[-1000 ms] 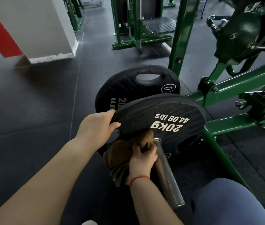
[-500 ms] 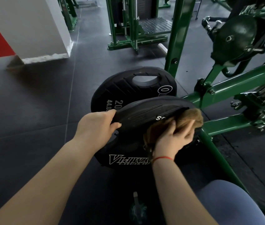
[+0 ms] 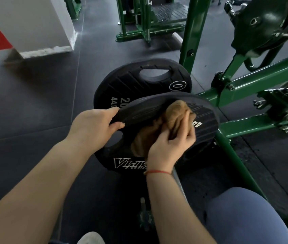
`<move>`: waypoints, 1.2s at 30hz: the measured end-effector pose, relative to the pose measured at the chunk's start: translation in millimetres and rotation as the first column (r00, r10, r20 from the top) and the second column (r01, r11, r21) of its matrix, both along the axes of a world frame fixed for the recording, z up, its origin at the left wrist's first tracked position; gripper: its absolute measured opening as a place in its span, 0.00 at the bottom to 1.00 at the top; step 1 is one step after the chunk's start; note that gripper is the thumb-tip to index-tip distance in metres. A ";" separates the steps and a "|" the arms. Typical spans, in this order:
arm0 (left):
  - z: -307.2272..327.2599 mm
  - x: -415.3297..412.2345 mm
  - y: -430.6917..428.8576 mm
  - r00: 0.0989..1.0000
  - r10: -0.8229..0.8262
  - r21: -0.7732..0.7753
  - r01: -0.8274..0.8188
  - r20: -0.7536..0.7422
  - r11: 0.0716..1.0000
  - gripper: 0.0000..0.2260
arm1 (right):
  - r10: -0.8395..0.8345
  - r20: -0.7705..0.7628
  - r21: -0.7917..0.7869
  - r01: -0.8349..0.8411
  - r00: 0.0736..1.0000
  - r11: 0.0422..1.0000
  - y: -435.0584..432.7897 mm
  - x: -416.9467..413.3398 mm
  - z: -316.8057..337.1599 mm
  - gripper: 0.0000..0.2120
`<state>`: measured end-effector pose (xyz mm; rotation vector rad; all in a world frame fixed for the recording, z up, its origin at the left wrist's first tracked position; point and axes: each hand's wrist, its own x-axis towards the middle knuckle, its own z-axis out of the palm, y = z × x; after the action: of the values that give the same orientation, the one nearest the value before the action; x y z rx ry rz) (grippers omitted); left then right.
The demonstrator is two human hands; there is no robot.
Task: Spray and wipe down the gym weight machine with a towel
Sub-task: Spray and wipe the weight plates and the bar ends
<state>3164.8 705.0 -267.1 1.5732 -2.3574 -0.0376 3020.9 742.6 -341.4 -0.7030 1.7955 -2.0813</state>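
A black 20 kg weight plate (image 3: 205,120) hangs on the machine's steel peg (image 3: 179,184), facing me. My left hand (image 3: 93,125) grips the plate's left rim, thumb under the edge. My right hand (image 3: 172,143) holds a bunched brown towel (image 3: 174,111) against the plate's face near its middle. A second black plate (image 3: 130,85) stands right behind the first. The green frame of the weight machine (image 3: 256,81) runs off to the right.
A spray bottle (image 3: 145,217) stands on the dark rubber floor between my legs, dim and partly hidden. My knee in blue-grey fabric (image 3: 245,217) is at lower right. A white pillar base (image 3: 39,32) stands far left, another green machine (image 3: 148,23) behind.
My right hand has carried the towel from the plate's lower hub up to its upper right, then back toward the middle. The left hand has kept its grip on the rim.
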 end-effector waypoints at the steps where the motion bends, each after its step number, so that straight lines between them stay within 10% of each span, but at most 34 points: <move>1: 0.8 -0.3 -0.1 1.000 0.006 0.010 -0.006 -0.007 1.000 0.23 | -0.034 0.029 -0.009 0.035 0.999 0.999 -4.8 -12.8 3.5 0.30; 7: -1.4 -3.2 -3.2 0.997 0.052 -0.003 -0.052 0.053 0.999 0.21 | -0.235 0.110 0.001 0.237 0.966 0.972 -31.8 -59.2 10.1 0.27; 11: -2.8 -4.3 -4.7 0.997 0.051 -0.031 -0.050 0.061 0.998 0.20 | -0.280 -0.098 0.014 0.283 0.955 0.959 -34.2 -27.7 16.0 0.29; 20: -1.8 -5.0 -4.6 0.996 0.041 -0.027 -0.039 0.080 0.999 0.19 | 0.120 -0.362 0.075 -0.099 0.925 0.992 1.8 23.8 -6.7 0.37; 25: 1.5 -5.2 -1.2 0.997 0.006 -0.025 -0.004 0.075 1.000 0.21 | 0.367 -0.333 0.124 -0.345 0.869 0.930 32.3 25.1 -17.9 0.26; 31: 5.3 -8.9 -0.2 0.998 0.035 0.008 -0.035 0.052 0.999 0.20 | 0.116 -0.292 -0.039 -0.133 0.949 0.990 32.9 -9.1 4.7 0.29; 36: 7.6 -11.9 0.9 0.998 0.063 0.016 -0.064 0.027 0.998 0.21 | 0.151 -0.551 0.069 -0.135 0.821 0.988 5.8 -53.7 4.2 0.26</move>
<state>3153.0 706.0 -259.5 1.6655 -2.3309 -0.0228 2967.2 748.4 -337.2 -1.5145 1.9591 -1.8639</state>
